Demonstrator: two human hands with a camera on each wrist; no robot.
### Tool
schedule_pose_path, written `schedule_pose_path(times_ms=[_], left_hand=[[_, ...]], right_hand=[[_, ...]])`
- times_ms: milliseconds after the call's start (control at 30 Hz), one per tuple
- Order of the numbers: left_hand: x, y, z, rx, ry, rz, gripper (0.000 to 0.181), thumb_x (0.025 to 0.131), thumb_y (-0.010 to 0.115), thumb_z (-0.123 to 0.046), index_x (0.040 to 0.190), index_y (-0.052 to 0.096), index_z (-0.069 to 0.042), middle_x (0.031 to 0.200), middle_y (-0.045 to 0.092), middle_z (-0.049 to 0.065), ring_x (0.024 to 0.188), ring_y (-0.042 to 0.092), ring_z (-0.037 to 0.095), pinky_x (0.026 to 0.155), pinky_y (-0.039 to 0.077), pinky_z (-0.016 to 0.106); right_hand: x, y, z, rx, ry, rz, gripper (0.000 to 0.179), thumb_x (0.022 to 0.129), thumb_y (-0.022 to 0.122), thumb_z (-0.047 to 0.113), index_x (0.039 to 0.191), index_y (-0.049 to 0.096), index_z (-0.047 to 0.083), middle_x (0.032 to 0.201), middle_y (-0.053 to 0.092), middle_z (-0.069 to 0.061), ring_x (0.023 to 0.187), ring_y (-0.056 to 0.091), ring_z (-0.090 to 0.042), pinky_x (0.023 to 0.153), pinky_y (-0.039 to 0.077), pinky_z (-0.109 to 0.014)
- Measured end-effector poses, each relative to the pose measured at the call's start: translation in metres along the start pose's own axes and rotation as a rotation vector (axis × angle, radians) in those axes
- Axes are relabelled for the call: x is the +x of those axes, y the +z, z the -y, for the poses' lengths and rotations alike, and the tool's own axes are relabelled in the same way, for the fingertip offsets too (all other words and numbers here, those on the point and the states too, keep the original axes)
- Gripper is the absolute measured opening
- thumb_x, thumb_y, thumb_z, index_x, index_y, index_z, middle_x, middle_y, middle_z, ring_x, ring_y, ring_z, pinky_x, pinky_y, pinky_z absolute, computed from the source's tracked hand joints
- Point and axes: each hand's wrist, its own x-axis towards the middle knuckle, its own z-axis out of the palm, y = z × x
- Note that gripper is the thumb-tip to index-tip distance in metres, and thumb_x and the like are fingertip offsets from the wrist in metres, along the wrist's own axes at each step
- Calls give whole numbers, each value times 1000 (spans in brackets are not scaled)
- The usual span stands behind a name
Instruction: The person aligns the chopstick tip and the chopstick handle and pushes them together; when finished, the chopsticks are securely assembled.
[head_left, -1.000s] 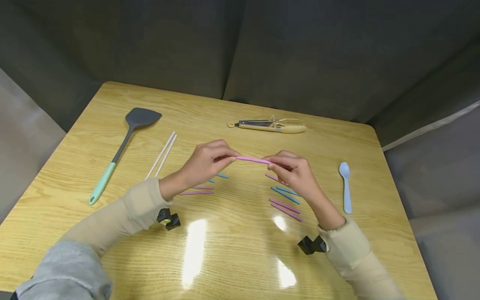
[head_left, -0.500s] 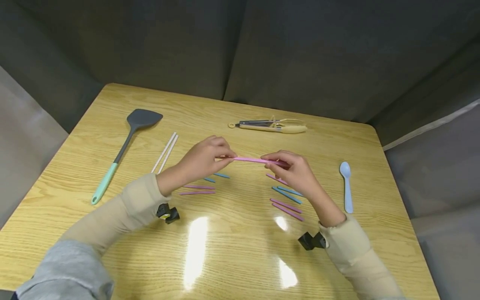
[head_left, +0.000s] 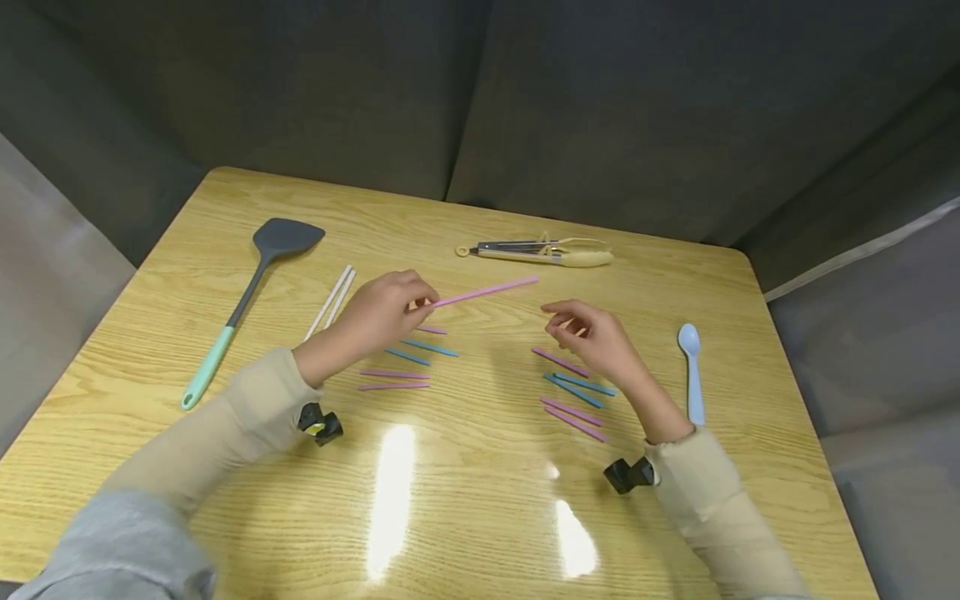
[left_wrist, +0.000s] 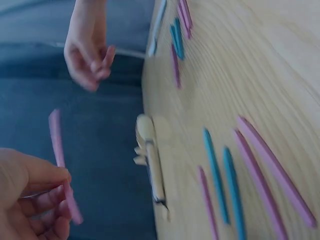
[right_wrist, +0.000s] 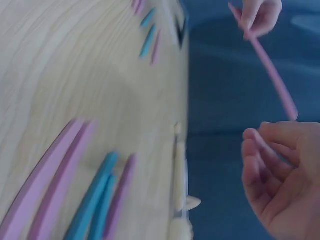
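Note:
My left hand pinches a thin pink straw between thumb and fingers, near one end. The straw's other end points right and slightly up, over the table. Off to the right my right hand is empty, its fingers loosely bent and apart from the straw. In the right wrist view, the straw ends a little above the right fingertips. Below the left hand lie pink straws and blue straws. Under the right hand are more pink straws and blue straws.
A dark spatula with a mint handle lies at the left, beside two white sticks. Yellow tongs lie at the back, and a light blue spoon at the right. A dark curtain hangs behind the wooden table.
Earlier both hands held the pink straw between them. Now the right hand has let go, and the left hand has moved left with the straw, whose free end tips upward.

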Motion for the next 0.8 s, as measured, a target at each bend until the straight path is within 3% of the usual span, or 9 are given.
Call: schedule_pose_path(times_ms=[133,467,600,800], left_hand=[[-3,1,20,7,-125,7,14,84,60,-10,95,65,-2,80,59,5,63,51,15,55,42,27],[-23,7,72,-31,-344,37,18,85,56,-8,96,61,6,85,61,17,66,56,23,56,46,32],[-30,10,85,-33,-433,76,18,85,55,-5,94,60,10,86,61,23,64,57,25,54,48,31],[-37,15,98,-46,-515,133,19,85,50,-3,93,57,13,82,59,24,56,54,21,48,46,27]], right_hand=[[0,0,-19,-136,55,49,24,89,55,9,111,61,3,99,62,-13,82,57,-24,66,48,-35],[1,6,-52,-347,142,159,24,88,57,15,109,61,4,91,62,-8,76,56,-19,62,46,-34],[2,10,-59,-394,165,191,23,87,59,18,106,62,5,90,60,-6,80,55,-20,65,45,-36],[0,14,-66,-493,129,200,22,84,62,19,102,62,6,84,57,-3,73,51,-17,62,43,-33]])
